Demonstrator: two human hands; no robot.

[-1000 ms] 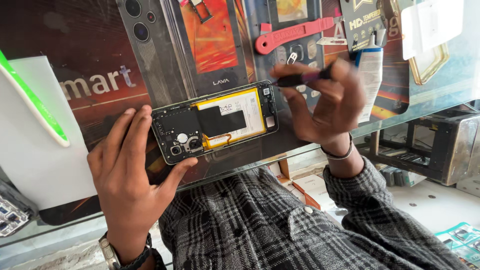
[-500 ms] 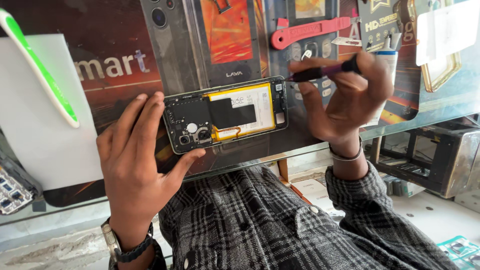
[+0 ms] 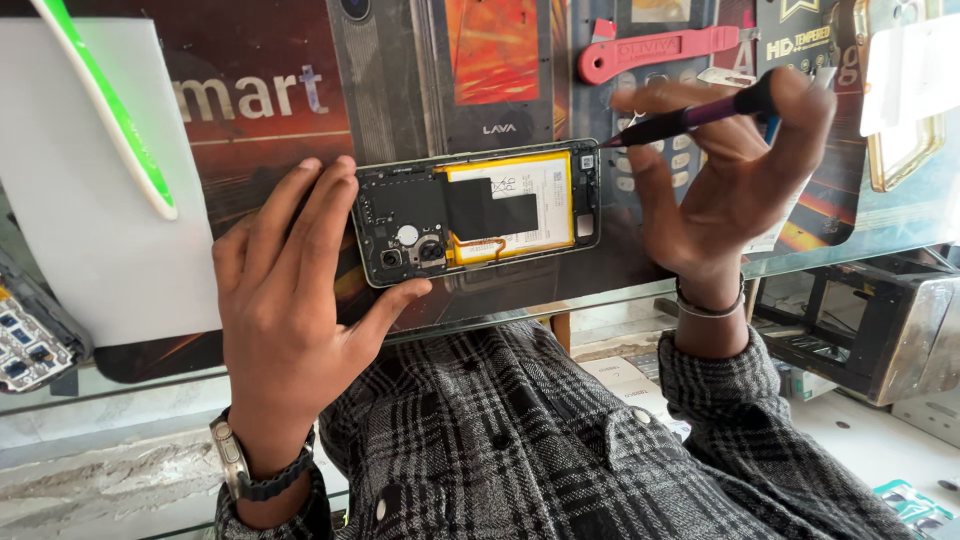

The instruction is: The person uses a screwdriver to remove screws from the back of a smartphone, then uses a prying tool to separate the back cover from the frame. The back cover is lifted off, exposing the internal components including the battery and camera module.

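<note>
An opened smartphone (image 3: 478, 212) lies back-up on a glass counter, its yellow-edged battery, black circuit cover and camera modules exposed. My left hand (image 3: 290, 290) grips its left end, fingers over the top edge and thumb under the bottom edge. My right hand (image 3: 730, 170) hovers just right of the phone and pinches a thin black and purple screwdriver (image 3: 690, 117). The tool's tip points left, close to the phone's upper right corner.
A red plastic pry tool (image 3: 655, 50) lies beyond the phone. A white sheet with a green stripe (image 3: 90, 170) sits at the left, a circuit board (image 3: 25, 350) beside it. Metal boxes (image 3: 870, 320) show under the glass counter edge (image 3: 800, 262) at right.
The view has shifted, and my right hand has raised the screwdriver and turned its tip toward the phone's upper right corner. My left hand keeps its hold on the phone.
</note>
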